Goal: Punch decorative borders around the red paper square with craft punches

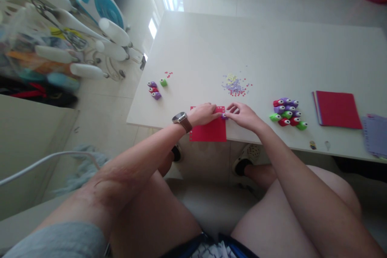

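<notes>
A red sheet of paper (208, 133) with small holes along its edges lies at the table's near edge and sticks out a little over it. My left hand (205, 113), wearing a watch on the wrist, is closed on the upper part of the sheet, its thumb reaching toward the right edge. At that edge sits a small purple craft punch (224, 116). My right hand (242, 116) pinches the punch between thumb and fingers, other fingers slightly raised. The punch is partly hidden by my fingertips.
Punched paper bits (236, 86) are heaped beyond my hands. Several craft punches (288, 112) cluster at right, beside a stack of red paper (338, 109) and purple punched sheets (375, 135). More punches (153, 90) and a green one (163, 82) stand at left on the white table (272, 48).
</notes>
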Demonstrator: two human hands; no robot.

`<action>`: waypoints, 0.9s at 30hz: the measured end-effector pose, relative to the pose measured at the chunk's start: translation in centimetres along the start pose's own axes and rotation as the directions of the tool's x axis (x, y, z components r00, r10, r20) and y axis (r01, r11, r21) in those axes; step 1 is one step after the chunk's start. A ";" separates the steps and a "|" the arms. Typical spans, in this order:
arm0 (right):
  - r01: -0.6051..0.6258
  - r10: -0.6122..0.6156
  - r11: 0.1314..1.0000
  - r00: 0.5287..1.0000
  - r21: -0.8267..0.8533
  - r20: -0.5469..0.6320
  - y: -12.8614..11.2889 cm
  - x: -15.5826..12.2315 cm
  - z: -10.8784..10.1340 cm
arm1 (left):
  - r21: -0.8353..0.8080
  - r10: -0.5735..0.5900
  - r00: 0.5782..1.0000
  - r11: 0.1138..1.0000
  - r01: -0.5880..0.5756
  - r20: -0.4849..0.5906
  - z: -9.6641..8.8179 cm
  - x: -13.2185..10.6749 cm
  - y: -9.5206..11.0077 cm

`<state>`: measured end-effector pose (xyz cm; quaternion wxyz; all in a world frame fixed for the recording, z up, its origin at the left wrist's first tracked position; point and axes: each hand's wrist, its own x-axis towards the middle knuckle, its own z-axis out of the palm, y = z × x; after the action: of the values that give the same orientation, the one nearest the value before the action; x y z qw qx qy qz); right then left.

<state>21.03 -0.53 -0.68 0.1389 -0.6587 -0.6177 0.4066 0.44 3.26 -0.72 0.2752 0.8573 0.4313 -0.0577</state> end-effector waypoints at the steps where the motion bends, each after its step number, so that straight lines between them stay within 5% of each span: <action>1: -0.020 0.020 1.000 1.000 0.011 0.013 0.1 0.1 0.1 | 0.004 -0.006 1.000 1.000 0.006 -0.003 0.0 0.0 0.1; 16: -0.139 0.139 0.990 0.990 0.034 -0.019 0.8 2.0 1.4 | 0.100 -0.135 0.991 0.986 0.137 -0.020 0.3 0.2 2.0; 22: -0.164 0.163 0.986 0.986 -0.011 -0.014 0.0 2.1 1.3 | 0.130 -0.106 0.994 0.986 0.108 -0.019 0.5 0.4 1.5; 27: -0.174 0.163 0.977 0.983 0.125 0.087 -0.2 1.1 -0.1 | 0.133 -0.025 0.999 0.991 0.028 -0.030 0.8 0.4 0.7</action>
<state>20.86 0.60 -0.90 0.1234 -0.6821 -0.5362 0.4815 1.35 2.78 -1.20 0.2105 0.8686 0.4417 -0.0778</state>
